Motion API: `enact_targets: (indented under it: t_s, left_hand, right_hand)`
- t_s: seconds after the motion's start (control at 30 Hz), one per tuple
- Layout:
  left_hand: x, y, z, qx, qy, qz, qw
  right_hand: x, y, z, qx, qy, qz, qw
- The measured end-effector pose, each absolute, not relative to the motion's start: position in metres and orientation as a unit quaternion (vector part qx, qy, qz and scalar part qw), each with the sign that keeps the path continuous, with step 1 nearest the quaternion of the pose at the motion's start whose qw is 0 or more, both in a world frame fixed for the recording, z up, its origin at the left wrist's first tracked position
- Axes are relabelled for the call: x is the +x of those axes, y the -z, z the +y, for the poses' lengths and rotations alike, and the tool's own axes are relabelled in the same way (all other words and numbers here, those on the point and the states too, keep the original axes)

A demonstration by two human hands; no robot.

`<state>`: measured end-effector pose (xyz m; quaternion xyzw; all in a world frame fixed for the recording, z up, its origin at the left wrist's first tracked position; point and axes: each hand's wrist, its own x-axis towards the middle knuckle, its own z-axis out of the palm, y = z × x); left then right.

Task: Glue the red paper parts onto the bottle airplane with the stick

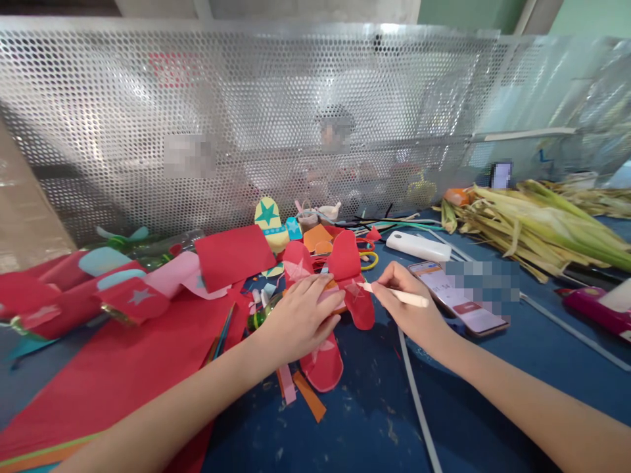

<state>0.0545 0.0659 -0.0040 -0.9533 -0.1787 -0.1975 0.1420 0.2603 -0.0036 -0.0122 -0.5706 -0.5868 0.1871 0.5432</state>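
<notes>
Far left on my feed, red paper rolls (86, 299) crowd the table, one flap wearing a grey star, and a large red sheet (128, 374) runs toward me under the left forearm. A red rectangle (234, 257) lies beyond it, next to a yellow cutout (267, 213) bearing a green star. The perforated metal screen (276, 98) walls off the back.

Here's my left hand (300, 312), palm down among the red star-marked pieces, fingers extended; whether it pinches anything underneath, I can't tell. An orange strip (309, 397) lies loose below. Just right of those fingers sits the red star-marked flap (363, 312), and my right hand (401, 295) grips a white pen (413, 299), tip at the star's outline.

A phone (456, 304) lies right behind that hand, its screen seeming to read 01 54, the rest pixelated; a white handheld device (419, 247) sits beyond. Corn husks (532, 220) and a magenta packet (591, 309) block the far right. My bare blue tabletop (374, 414) opens up between the forearms, crossed by one pale strip (417, 394).
</notes>
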Motion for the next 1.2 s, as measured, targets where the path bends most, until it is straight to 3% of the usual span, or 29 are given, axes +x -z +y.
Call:
enact_targets:
  t_s: [1.2]
  left_hand:
    - [0.0547,0.0038,0.0658,-0.954,0.197,-0.175,0.143]
  right_hand:
    - [0.2617,0.0103,-0.0046,-0.579,-0.199,-0.585,0.532]
